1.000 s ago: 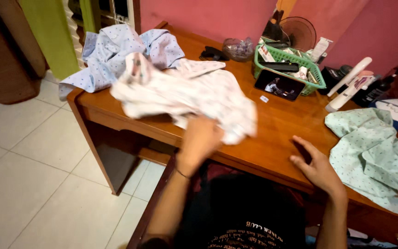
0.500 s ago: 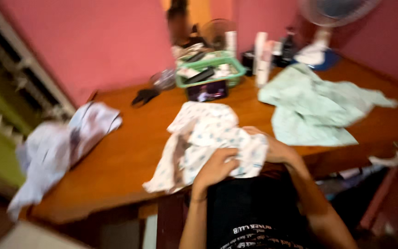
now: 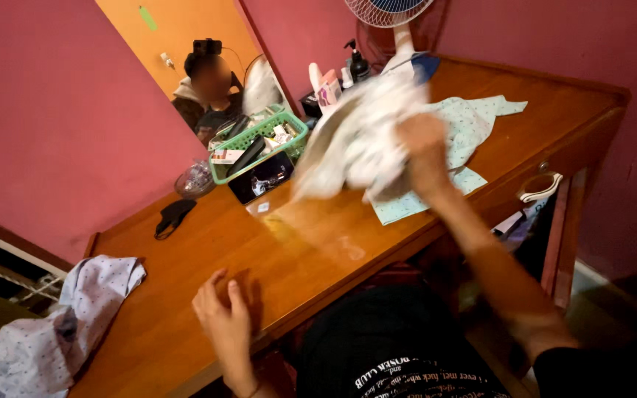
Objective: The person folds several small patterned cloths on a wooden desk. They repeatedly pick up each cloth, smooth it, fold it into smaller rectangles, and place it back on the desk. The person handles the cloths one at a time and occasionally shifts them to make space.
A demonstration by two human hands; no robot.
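My right hand (image 3: 423, 151) is raised over the wooden desk (image 3: 208, 258) and grips a white patterned garment (image 3: 359, 136), which hangs blurred in the air above a pale green patterned cloth (image 3: 473, 121) spread on the desk's right part. My left hand (image 3: 223, 309) rests near the desk's front edge with fingers apart and holds nothing. A white dotted garment (image 3: 75, 313) lies bunched at the desk's left end and drapes over its edge.
A green basket (image 3: 289, 136) with small items stands at the back by a mirror (image 3: 208, 66). A dark phone-like slab (image 3: 259, 177), a glass bowl (image 3: 195, 179), a black mask (image 3: 173, 216), bottles (image 3: 329, 85) and a fan (image 3: 392, 15) are along the back.
My right hand has lifted the white garment off the desk's middle and carried it right, over the green cloth. My left hand let go of it and dropped to the front edge.
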